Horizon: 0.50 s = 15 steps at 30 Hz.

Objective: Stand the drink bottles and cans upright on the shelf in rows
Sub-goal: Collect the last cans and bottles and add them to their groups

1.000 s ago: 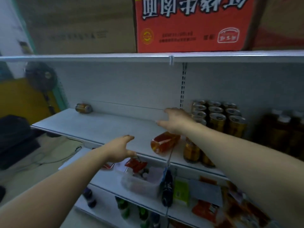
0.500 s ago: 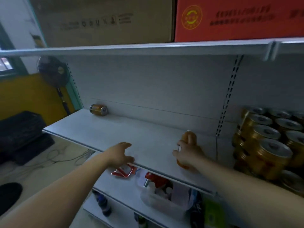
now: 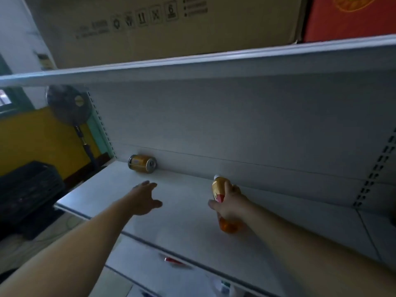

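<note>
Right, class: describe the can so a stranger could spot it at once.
Start at the grey shelf under the cardboard box. Follow its back wall to the left end, where the can lies on its side. It is short and untouched, unlike the orange bottle the right hand holds.

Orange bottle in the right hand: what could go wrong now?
The orange plastic drink bottle leans in the right hand, base near the front edge of the white shelf; released now, it may topple off. The gold metal can lies sideways against the back panel; the open left hand could nudge it rolling.
</note>
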### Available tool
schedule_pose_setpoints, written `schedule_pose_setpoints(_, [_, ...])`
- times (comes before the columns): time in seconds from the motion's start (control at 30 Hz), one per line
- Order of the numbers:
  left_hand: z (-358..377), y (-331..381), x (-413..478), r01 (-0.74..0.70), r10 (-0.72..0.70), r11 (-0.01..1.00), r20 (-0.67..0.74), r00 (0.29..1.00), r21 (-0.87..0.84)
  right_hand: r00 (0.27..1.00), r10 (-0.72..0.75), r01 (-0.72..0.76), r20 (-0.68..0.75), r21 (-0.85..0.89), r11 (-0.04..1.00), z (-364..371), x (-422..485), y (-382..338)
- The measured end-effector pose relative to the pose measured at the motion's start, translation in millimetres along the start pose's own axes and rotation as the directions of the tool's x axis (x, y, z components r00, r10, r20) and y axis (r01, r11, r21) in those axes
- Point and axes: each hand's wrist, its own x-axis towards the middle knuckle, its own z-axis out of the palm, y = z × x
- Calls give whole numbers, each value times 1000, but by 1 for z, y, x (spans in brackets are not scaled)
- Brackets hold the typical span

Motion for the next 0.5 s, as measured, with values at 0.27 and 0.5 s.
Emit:
schedule_pose_setpoints(0.27, [-30, -81, 112, -124, 150, 977, -143, 978, 176, 954, 194, -230, -228, -143, 963, 5, 38, -55])
schedule_pose_setpoints(0.5, [-37, -95, 169, -217, 247, 928, -63, 967, 303, 856, 168, -282, -490, -170, 944, 30, 35, -64])
